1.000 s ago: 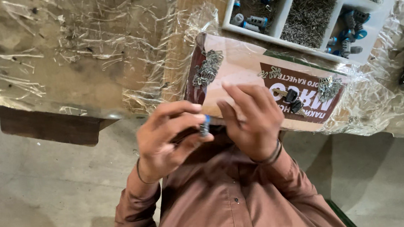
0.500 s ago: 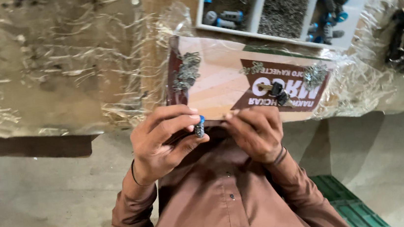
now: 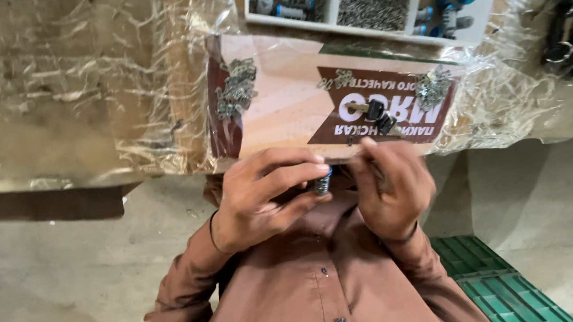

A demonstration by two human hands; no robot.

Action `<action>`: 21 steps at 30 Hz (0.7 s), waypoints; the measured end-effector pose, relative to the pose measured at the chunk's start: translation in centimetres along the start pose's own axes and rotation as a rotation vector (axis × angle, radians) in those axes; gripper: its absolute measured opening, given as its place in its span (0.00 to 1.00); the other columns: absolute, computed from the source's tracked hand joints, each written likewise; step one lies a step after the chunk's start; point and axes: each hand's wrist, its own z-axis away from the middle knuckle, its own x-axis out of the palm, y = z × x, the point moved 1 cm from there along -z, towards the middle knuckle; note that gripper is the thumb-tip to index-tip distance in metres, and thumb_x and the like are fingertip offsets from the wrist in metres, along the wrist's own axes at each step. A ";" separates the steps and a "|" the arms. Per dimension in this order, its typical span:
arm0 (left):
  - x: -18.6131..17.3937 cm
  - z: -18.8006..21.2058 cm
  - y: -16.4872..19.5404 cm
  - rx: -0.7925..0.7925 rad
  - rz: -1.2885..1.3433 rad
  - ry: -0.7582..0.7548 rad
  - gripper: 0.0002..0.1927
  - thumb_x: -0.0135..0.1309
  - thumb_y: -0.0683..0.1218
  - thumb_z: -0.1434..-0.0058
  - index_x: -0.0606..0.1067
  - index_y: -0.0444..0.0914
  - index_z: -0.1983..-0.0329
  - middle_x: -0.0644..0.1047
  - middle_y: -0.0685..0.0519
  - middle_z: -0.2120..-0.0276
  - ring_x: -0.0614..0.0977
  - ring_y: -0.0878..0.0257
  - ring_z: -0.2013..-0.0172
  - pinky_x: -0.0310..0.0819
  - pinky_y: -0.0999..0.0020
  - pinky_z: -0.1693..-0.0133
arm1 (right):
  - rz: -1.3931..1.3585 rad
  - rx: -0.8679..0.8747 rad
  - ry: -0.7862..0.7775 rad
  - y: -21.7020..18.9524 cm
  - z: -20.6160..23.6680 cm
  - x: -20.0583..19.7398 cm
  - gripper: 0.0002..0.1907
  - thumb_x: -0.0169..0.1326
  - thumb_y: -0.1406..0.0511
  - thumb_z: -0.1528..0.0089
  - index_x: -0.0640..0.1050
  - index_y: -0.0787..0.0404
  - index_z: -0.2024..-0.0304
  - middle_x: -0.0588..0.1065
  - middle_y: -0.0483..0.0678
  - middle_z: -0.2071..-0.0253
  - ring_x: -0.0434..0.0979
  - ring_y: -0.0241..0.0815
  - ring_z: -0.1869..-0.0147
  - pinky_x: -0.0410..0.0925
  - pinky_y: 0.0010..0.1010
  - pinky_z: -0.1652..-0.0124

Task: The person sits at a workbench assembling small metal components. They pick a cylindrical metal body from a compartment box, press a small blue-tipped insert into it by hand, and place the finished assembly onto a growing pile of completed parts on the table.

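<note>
The left hand [image 3: 262,198] pinches a small blue-capped cylinder [image 3: 322,181] at frame centre, its grip clamped on it. The right hand [image 3: 394,185] has closed in beside it since a second ago; whether its fingers grip anything, I cannot tell. A cardboard sheet [image 3: 280,98] on the table lies above.

Plastic-covered bench [image 3: 49,100] bears cardboard [image 3: 280,98] (probably), tray [image 3: 489,15].

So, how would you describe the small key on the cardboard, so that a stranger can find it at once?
Start at the flat brown cardboard sheet on the plastic-covered bench, just beyond the two hands. The key lies on its dark printed patch, with a black head and a pale metal blade. The neighbouring things are loose heaps of tiny grey metal parts.
</note>
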 end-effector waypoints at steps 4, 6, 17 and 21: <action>0.0 0.2 0.1 0.040 -0.052 0.004 0.20 0.70 0.41 0.42 0.78 0.41 0.47 0.79 0.53 0.50 0.85 0.58 0.50 0.83 0.67 0.50 | -0.069 -0.159 0.125 -0.6 -0.4 0.5 0.13 0.64 0.79 0.41 0.80 0.65 0.55 0.76 0.56 0.67 0.77 0.47 0.65 0.70 0.32 0.65; 0.1 0.2 0.2 0.038 -0.050 0.017 0.21 0.71 0.41 0.42 0.79 0.41 0.47 0.79 0.53 0.50 0.85 0.58 0.51 0.83 0.67 0.50 | -0.250 -0.103 0.101 -0.6 -0.3 0.3 0.12 0.63 0.79 0.39 0.79 0.65 0.55 0.78 0.57 0.63 0.80 0.45 0.62 0.72 0.28 0.66; 0.6 0.4 0.4 0.043 -0.096 0.049 0.21 0.71 0.41 0.44 0.80 0.43 0.48 0.80 0.54 0.52 0.85 0.60 0.54 0.82 0.69 0.55 | -0.596 0.080 -0.087 -0.2 0.0 -0.6 0.09 0.64 0.78 0.42 0.80 0.67 0.61 0.79 0.56 0.63 0.80 0.39 0.63 0.72 0.22 0.66; 0.7 0.4 0.4 0.041 -0.085 0.032 0.22 0.71 0.41 0.45 0.79 0.43 0.47 0.79 0.53 0.52 0.85 0.59 0.53 0.82 0.68 0.53 | -0.621 0.145 -0.137 -0.2 -0.4 -1.1 0.10 0.62 0.78 0.43 0.81 0.65 0.61 0.80 0.56 0.61 0.81 0.40 0.65 0.73 0.22 0.65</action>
